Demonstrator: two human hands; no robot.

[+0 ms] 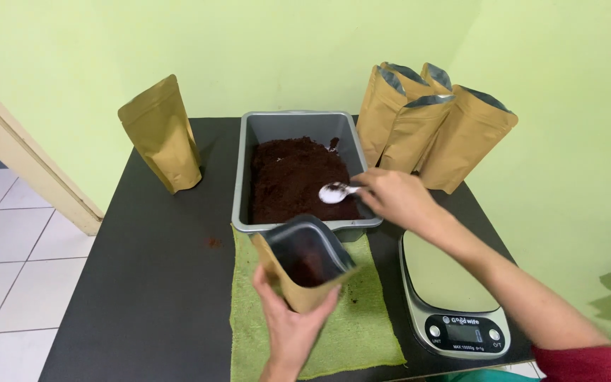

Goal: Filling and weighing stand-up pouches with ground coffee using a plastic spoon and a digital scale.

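Pouch (304, 265) first: the open gold stand-up pouch with the dark lining sits tilted over the green cloth (362, 332), just in front of the grey tub (245, 170), and your left hand (290, 322) is clamped around its lower half from below, fingers wrapped on both sides. You can see a little dark powder already lying inside it. Your right hand (394, 197) reaches in from the right, fingers pinched shut on the handle of a white spoon (335, 192), whose bowl hovers over the brown powder (295, 177) heaped in the tub, with a few dark grains clinging to it. Your two hands are apart, one on the pouch, one over the tub's near right corner. Beside your right forearm a digital kitchen scale (454, 297) rests on the black table (157, 283), its plate bare. Behind the tub, on the right, a cluster of open gold pouches (426, 124) stands upright; on the left, one closed gold pouch (160, 134) stands alone. A small brown smudge (212, 242) marks the table left of the cloth.
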